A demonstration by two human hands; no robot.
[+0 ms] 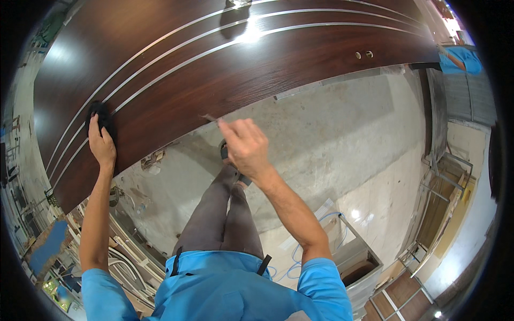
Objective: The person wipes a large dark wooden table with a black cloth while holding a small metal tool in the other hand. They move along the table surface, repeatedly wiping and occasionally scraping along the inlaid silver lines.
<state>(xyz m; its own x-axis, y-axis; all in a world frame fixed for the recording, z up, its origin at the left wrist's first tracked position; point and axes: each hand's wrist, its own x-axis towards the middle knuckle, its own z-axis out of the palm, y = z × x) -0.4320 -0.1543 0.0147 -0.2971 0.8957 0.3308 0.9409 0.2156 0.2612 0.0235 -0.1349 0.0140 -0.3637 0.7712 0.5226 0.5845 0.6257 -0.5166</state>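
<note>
A long dark brown wood-grain door panel (257,69) stretches before me, with several silver strips (176,69) running along its length. Toward its left end, my left hand (101,140) presses a black cloth (98,115) against the strips, fingers bent over it. Close to the panel's near edge, my right hand (247,144) is closed on a small thin blade-like piece (209,117). That piece sticks out to the left from the fingertips, over the panel's edge; its exact kind is too small to make out.
Two round holes (364,55) pierce the panel near its right end, where another person's blue sleeve (461,60) shows. Scraps (153,160) and wooden strips (128,267) lie at lower left. A grey box-like cabinet (360,262) and a blue hose (293,263) are at lower right; metal frames (450,171) stand farther right.
</note>
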